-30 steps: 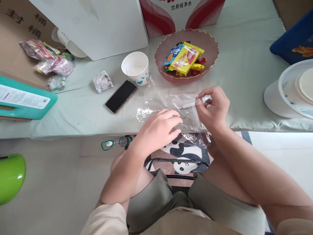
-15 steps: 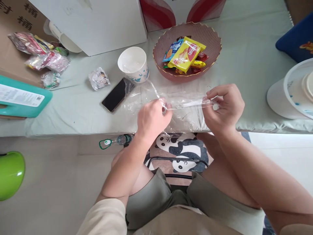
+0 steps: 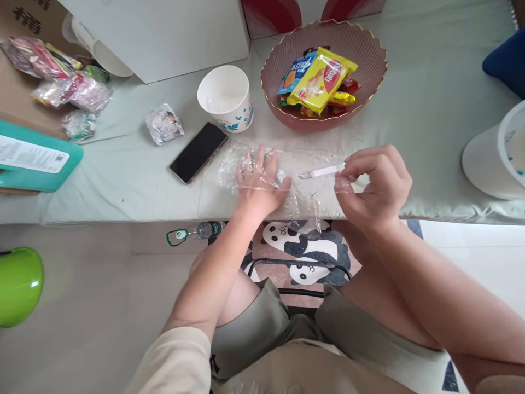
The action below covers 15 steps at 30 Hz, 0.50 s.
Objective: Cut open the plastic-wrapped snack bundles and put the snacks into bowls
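Observation:
My left hand [image 3: 261, 183] lies with its fingers spread on a crumpled sheet of clear plastic film [image 3: 301, 205], pressing it to the tabletop near the front edge. Between the thumb and fingers of my right hand [image 3: 375, 183] is a slim white stick with a greyish tip [image 3: 324, 172], pointing left toward my left hand. The stick lies over or inside the film; I cannot tell which. A black phone [image 3: 199, 152] and a white paper cup [image 3: 226, 98] with blue leaf prints are just beyond my left hand.
A pink ribbed bowl [image 3: 371, 76] of wrapped snacks stands behind my hands. On the left are a crumpled clear wrapper [image 3: 164, 125], bagged items [image 3: 57, 79] and a teal container [image 3: 39, 156]. A white tub [image 3: 490, 158] stands at right; a bottle [image 3: 207, 230] is below the edge.
My left hand has let go of the film it pinched and spread out flat on it. The film has dropped away from the cup and phone. My right hand keeps its pinch, nearly in place.

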Tool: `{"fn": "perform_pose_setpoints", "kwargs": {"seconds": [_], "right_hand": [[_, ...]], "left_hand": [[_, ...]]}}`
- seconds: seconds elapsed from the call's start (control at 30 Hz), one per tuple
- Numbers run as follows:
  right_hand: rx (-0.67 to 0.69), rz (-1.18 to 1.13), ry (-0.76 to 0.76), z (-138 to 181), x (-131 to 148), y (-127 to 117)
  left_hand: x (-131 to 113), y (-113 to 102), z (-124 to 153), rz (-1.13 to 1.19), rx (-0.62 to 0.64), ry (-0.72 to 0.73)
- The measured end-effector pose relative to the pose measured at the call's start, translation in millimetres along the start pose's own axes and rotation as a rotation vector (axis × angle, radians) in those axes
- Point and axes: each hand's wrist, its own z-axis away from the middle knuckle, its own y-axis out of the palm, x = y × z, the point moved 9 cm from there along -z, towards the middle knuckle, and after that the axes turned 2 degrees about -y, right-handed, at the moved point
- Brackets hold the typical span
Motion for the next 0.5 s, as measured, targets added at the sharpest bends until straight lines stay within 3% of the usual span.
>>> {"fn": "perform_pose_setpoints", "kwargs": {"seconds": [0.17, 0.33, 0.4, 0.5], "right_hand": [[0.237, 0.172, -0.156, 22.7, 26.6, 27.7], [0.375, 0.194, -0.257, 44.5, 41.6, 47.0], [0.422, 0.158, -0.227, 47.5, 38.0, 51.8], [0.458, 0.129, -0.186, 49.1, 32.9, 54.0]], "left_hand": [[7.8, -3.4, -18.8, 0.081, 0.000, -0.029], [30.9, -12.2, -33.4, 0.347, -0.114, 0.085], [47.2, -16.3, -36.8, 0.516, -0.143, 0.089], [83.3, -25.3, -34.6, 0.932, -0.193, -0.051]]}}
